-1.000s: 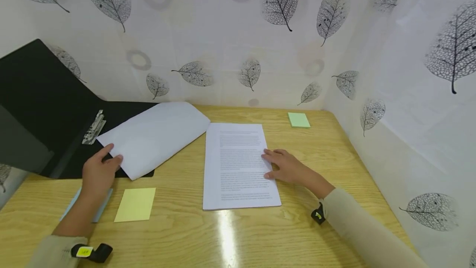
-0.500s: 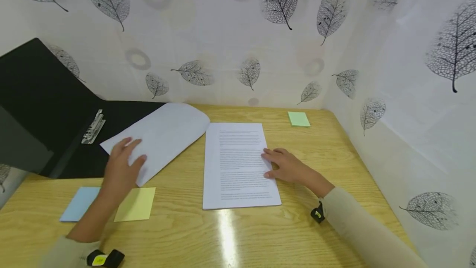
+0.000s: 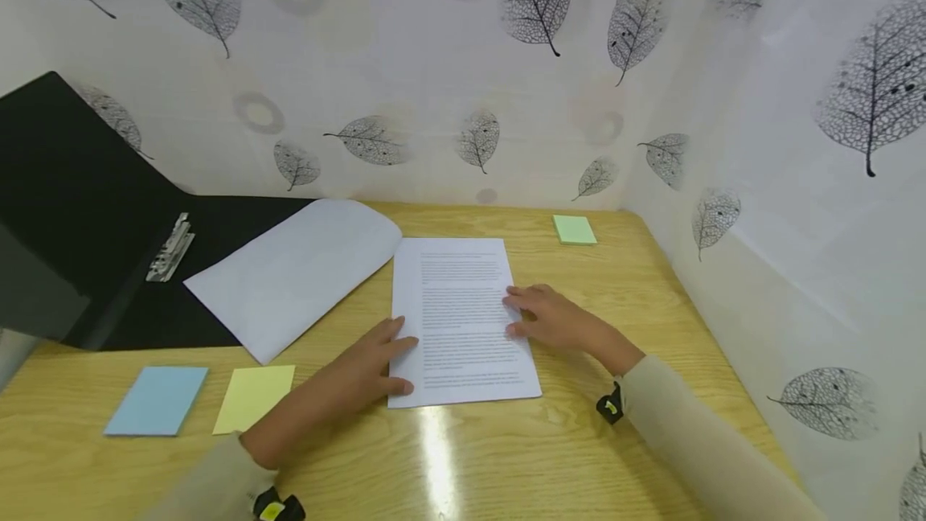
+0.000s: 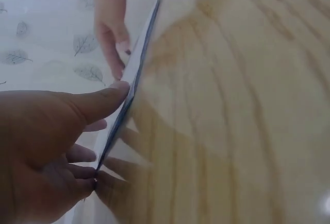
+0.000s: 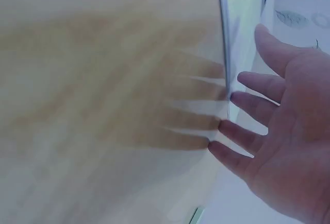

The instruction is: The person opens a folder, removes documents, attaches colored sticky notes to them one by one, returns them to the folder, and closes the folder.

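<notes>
A stack of printed paper (image 3: 466,320) lies flat on the wooden table, text side up. My left hand (image 3: 362,372) touches its left edge near the lower corner, thumb and fingers spread. In the left wrist view the thumb and fingertips of the left hand (image 4: 51,136) meet the edge of the stack (image 4: 135,72). On the opposite side, my right hand (image 3: 555,322) rests at the right edge of the pages. The right wrist view has the right hand (image 5: 294,116) with extended, parted fingers against that edge.
A black clip folder (image 3: 72,207) with a metal clip (image 3: 170,249) lies opened at the left. A blank white sheet stack (image 3: 297,272) overlaps it at an angle. Blue (image 3: 156,400) and yellow sticky notes (image 3: 253,399) lie in front; a green pad (image 3: 575,230) sits back right.
My left hand has left the blank white sheets by the folder and moved right to the printed stack's left edge. Those sheets have shifted slightly towards me. The right hand stays at the stack.
</notes>
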Tool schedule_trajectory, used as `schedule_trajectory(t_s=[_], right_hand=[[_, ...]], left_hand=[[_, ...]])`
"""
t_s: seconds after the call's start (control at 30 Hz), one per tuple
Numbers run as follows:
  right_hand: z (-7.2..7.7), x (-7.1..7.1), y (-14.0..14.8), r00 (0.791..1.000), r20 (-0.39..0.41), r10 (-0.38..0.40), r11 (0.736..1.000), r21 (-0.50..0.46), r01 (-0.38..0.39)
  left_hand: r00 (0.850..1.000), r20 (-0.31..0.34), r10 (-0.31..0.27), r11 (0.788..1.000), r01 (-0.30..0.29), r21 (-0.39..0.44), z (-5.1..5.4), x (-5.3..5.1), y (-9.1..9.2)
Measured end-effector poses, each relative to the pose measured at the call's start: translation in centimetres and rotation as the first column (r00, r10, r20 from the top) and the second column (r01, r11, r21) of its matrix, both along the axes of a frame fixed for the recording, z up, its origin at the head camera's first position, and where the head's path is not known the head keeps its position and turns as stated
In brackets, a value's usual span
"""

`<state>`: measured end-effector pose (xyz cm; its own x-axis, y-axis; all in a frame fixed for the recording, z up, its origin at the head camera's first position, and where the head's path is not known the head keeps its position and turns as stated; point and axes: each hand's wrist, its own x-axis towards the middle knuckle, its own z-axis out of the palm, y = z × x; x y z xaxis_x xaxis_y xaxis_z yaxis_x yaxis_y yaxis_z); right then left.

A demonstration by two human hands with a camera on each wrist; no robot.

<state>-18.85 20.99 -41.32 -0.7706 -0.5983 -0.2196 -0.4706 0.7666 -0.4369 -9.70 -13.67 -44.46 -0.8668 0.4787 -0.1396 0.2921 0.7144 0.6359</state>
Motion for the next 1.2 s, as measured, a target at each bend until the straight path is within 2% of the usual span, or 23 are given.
schedule_trajectory(t_s=[0.07, 0.17, 0.23, 0.37, 0.6, 0.73, 0.83, 0.97, 1.2], right_hand=[[0.1, -1.0, 0.4, 0.999, 0.029, -0.044, 0.998, -0.050, 0.046], [0.0, -3.0, 1.6, 0.986, 0.056, -0.158, 0.981, -0.107, 0.164], [-0.2, -4.6, 2.9, 0.966, 0.055, -0.252, 0.959, -0.119, 0.257], [-0.1, -7.9, 5.5, 0.930, 0.021, -0.366, 0.920, -0.139, 0.365], [-0.7, -13.3, 8.0, 0.880, -0.027, -0.475, 0.861, -0.222, 0.458], [-1.6, -15.3, 8.6, 0.858, 0.009, -0.514, 0.822, -0.281, 0.496], [-2.3, -16.3, 9.1, 0.851, 0.044, -0.524, 0.815, -0.266, 0.515], [-2.8, -17.3, 9.8, 0.841, 0.081, -0.536, 0.818, -0.199, 0.540], [-2.4, -17.8, 9.9, 0.853, 0.062, -0.518, 0.847, -0.101, 0.522]], left_hand=[[1.000, -0.007, -0.010, 1.000, 0.010, -0.005, 0.0, 0.2, 0.0], [1.000, -0.013, -0.009, 1.000, 0.009, 0.001, 0.1, 0.4, 0.1], [1.000, -0.022, -0.008, 1.000, 0.008, 0.003, 0.1, 0.4, 0.1], [1.000, -0.031, -0.004, 1.000, 0.004, 0.009, 0.0, 0.5, 0.2], [1.000, -0.010, 0.020, 1.000, -0.020, 0.023, 0.0, 0.5, 0.1], [0.999, -0.029, 0.018, 1.000, -0.018, 0.012, -0.3, 0.5, 0.0], [0.999, -0.042, 0.019, 1.000, -0.019, 0.006, -0.6, 0.5, 0.0], [0.998, -0.052, 0.018, 1.000, -0.017, 0.017, -0.7, 0.5, 0.1], [0.998, -0.052, 0.034, 0.999, -0.033, 0.024, -0.7, 0.4, 0.2]])
